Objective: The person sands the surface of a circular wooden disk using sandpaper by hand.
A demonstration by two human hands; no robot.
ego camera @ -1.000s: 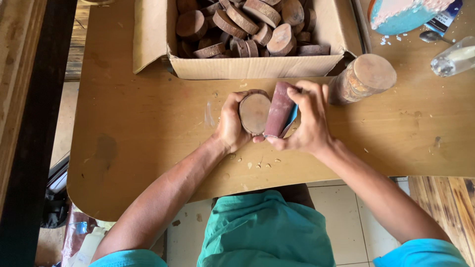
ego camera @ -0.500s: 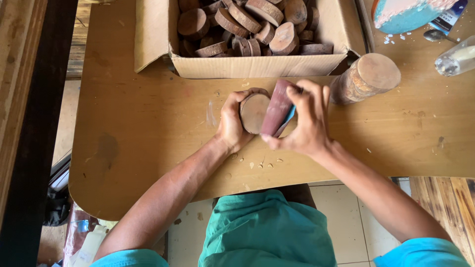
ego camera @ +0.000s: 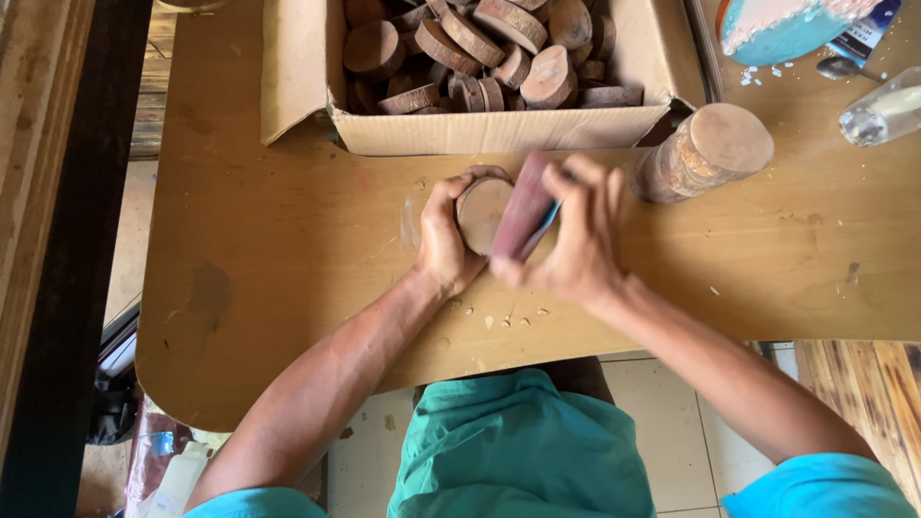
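Note:
My left hand (ego camera: 443,240) grips a round wooden slice (ego camera: 482,213) and holds it on the wooden table (ego camera: 288,278), just in front of a cardboard box. My right hand (ego camera: 580,240) is closed on a reddish-brown sanding block (ego camera: 523,206) with a blue edge, pressed against the slice's face. The right hand is blurred with motion. Small wood crumbs lie on the table below the hands.
An open cardboard box (ego camera: 499,129) holding several wooden slices stands at the back. A stack of wooden discs (ego camera: 705,153) lies to the right of my hands. A blue-and-white object (ego camera: 777,29), a spoon (ego camera: 844,65) and a clear bottle (ego camera: 887,107) sit at the far right.
My right hand has shifted slightly with the sanding block across the slice's face. My left hand and the slice stay where they were.

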